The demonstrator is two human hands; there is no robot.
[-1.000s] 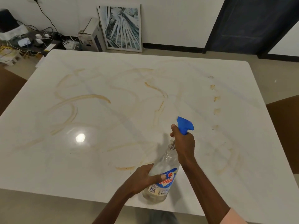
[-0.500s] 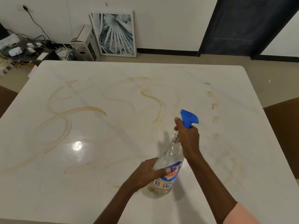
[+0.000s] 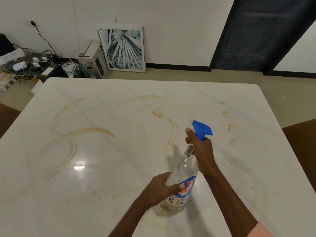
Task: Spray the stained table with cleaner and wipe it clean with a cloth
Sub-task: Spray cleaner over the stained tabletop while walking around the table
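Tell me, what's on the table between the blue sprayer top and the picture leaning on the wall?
In the head view, only stained table: brown streaks between the sprayer top and the picture, then bare floor.

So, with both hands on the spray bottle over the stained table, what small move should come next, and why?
Probably squeeze the trigger. The right hand grips the neck under the blue spray head, which points away over the table, where brown smears remain. The left hand steadies the spray bottle. No cloth is in view.

Two bare forearms; the right arm (image 3: 227,200) shows a pale pink sleeve (image 3: 258,231) edge near the elbow.
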